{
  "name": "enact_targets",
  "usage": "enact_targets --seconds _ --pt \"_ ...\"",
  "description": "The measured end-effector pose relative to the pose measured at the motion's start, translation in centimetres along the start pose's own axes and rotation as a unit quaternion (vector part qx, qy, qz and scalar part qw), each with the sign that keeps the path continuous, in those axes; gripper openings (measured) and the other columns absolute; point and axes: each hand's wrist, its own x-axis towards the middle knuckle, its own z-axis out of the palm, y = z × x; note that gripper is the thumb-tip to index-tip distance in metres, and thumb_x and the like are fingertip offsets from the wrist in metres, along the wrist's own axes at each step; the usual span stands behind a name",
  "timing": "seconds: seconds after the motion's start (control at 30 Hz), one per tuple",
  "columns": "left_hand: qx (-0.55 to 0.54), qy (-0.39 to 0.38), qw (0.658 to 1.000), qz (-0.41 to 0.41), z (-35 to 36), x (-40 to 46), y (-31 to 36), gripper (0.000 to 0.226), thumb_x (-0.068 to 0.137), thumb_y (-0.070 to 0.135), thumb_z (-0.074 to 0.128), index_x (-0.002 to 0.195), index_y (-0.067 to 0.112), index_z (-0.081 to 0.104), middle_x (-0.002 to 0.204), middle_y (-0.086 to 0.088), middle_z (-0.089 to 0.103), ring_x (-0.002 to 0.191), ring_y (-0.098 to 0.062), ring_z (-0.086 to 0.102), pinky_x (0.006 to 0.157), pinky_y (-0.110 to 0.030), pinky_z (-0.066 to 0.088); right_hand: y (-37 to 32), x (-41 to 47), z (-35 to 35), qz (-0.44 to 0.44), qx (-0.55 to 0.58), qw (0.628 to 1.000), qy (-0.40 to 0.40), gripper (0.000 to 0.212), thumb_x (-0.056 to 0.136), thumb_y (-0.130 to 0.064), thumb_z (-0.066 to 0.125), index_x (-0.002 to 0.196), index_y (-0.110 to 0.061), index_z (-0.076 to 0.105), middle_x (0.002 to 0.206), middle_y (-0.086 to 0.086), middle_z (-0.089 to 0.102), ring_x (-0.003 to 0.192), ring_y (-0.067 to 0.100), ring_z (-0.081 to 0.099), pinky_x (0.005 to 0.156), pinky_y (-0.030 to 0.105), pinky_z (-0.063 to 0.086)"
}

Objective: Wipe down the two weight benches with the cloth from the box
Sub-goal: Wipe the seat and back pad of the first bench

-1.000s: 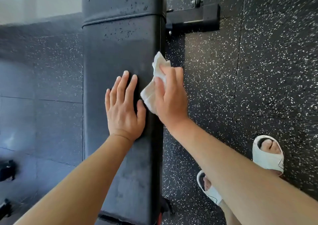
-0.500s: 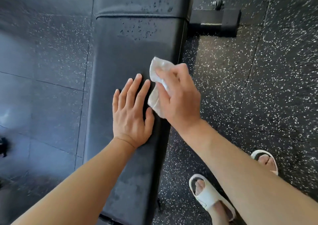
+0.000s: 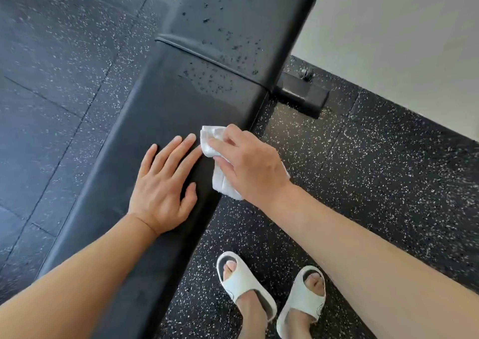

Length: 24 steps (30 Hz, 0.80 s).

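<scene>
From the head camera, the left hand lies flat on the black padded weight bench, palm down, fingers straight and slightly spread, holding nothing. Just beside its fingertips, on the thumb side, the right hand has its fingers curled round a crumpled white cloth and presses it against the bench's near edge; part of the cloth pokes out past the knuckles and part hangs below the palm over the pad's side. Beyond both hands a seam crosses the pad, and water droplets bead around it and on the further section. Past the right hand, the bench's dark metal foot rests on the speckled rubber floor, near a pale wall. Below the right forearm, two feet in white slides stand just beside the bench
</scene>
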Motion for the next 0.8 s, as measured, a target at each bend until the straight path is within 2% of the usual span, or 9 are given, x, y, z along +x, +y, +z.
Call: enact_targets --seconds 0.1,0.2,0.3,0.4,0.53,0.73,0.8 --pt "-0.007 -0.001 1.000 -0.007 -0.2 0.2 0.1 0.073 0.093 0.036 0.047 0.164 0.023 0.036 0.174 0.002 0.026 0.160 -0.024 0.026 0.129 -0.057 0.018 0.6 2.4 -1.0 -0.041 -0.035 0.998 -0.023 0.039 0.110 -0.034 0.036 0.143 -0.030 0.055 0.130 -0.004 0.054 0.103 0.018 0.056 0.079 0.035 0.054" --pt "-0.012 -0.005 1.000 -0.006 -0.2 0.1 0.0 0.074 0.093 0.037 0.049 0.164 0.024 0.036 0.174 0.002 0.026 0.161 -0.023 0.025 0.129 -0.058 0.018 0.5 4.4 -1.0 -0.053 -0.082 0.995 -0.029 0.039 0.108 -0.032 0.037 0.138 -0.024 0.062 0.125 -0.002 0.061 0.095 0.022 0.060 0.072 0.039 0.054" --pt "-0.013 -0.005 1.000 -0.002 -0.1 -0.1 -0.2 0.074 0.094 0.038 0.049 0.164 0.024 0.035 0.174 0.002 0.025 0.161 -0.024 0.024 0.128 -0.059 0.018 0.3 6.2 -0.5 -0.073 -0.092 0.993 0.014 0.031 0.101 -0.029 0.054 0.125 -0.024 0.073 0.111 -0.002 0.069 0.080 0.022 0.062 0.061 0.038 0.052" --pt "-0.024 -0.005 1.000 -0.005 0.2 -0.1 -0.3 0.072 0.095 0.039 0.051 0.164 0.023 0.036 0.173 -0.001 0.030 0.161 -0.024 0.023 0.128 -0.059 0.018 -0.2 9.1 0.0 -0.101 -0.116 0.987 0.035 0.034 0.099 -0.028 0.051 0.125 -0.029 0.072 0.108 -0.004 0.068 0.077 0.021 0.061 0.060 0.036 0.051" --pt "-0.042 0.000 0.999 -0.002 0.2 -0.2 -0.3 0.071 0.096 0.038 0.051 0.164 0.026 0.035 0.171 -0.004 0.032 0.161 -0.025 0.024 0.129 -0.059 0.017 -1.1 13.5 0.6 -0.124 -0.121 0.981 0.085 0.023 0.095 -0.025 0.062 0.112 -0.023 0.078 0.097 0.000 0.069 0.072 0.024 0.062 0.053 0.039 0.051" --pt "-0.057 -0.003 0.998 -0.007 0.1 -0.2 -0.2 0.071 0.095 0.041 0.051 0.163 0.025 0.037 0.175 -0.003 0.024 0.162 -0.022 0.022 0.129 -0.058 0.017 -1.7 16.3 0.7 -0.174 -0.134 0.972 0.084 0.020 0.094 -0.023 0.063 0.107 -0.022 0.078 0.095 0.002 0.069 0.071 0.023 0.062 0.051 0.038 0.050" --pt "-0.056 -0.004 0.998 -0.012 -0.1 -0.3 0.0 0.070 0.096 0.040 0.050 0.163 0.025 0.037 0.175 -0.002 0.022 0.162 -0.021 0.021 0.130 -0.057 0.016 -2.6 18.5 0.9 -0.183 -0.148 0.969 0.074 0.025 0.098 -0.027 0.057 0.114 -0.023 0.076 0.102 0.003 0.068 0.081 0.025 0.064 0.058 0.039 0.051"
